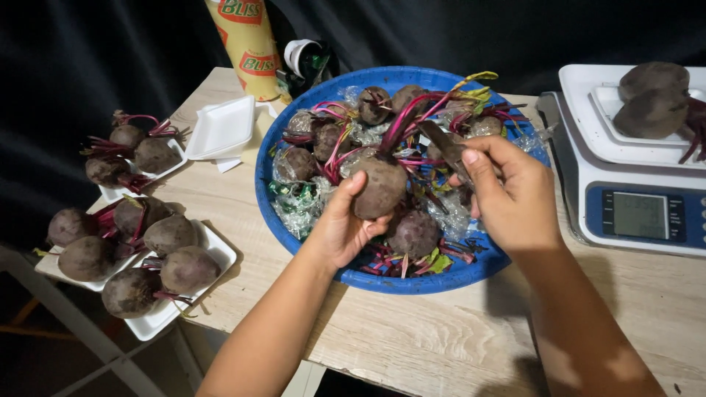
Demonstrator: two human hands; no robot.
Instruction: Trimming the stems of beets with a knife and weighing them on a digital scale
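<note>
Head view, looking down onto a pale wooden table [412, 338]. Left hand [342, 228] cupped from below and closed around a beetroot [381, 187], thumb up along its left side, fingers wrapped under; root held above the middle of a round blue basin [265, 176], red stalks rising up and to the right. Right hand [507, 195] closed on a knife [445, 147], thumb pressed along the top, blade angled up-left and meeting the stalks just above the held root. More beetroots [323, 136] and crumpled clear wrap [294, 206] lying in the basin beneath both hands. At left, white foam trays [217, 257] loaded with trimmed roots; one empty tray [220, 129] near the basin's rim. At right, a white digital scale [632, 184] bearing a tray with two roots [651, 99]. Behind the basin, a yellow roll of wrap [246, 44] standing upright.
</note>
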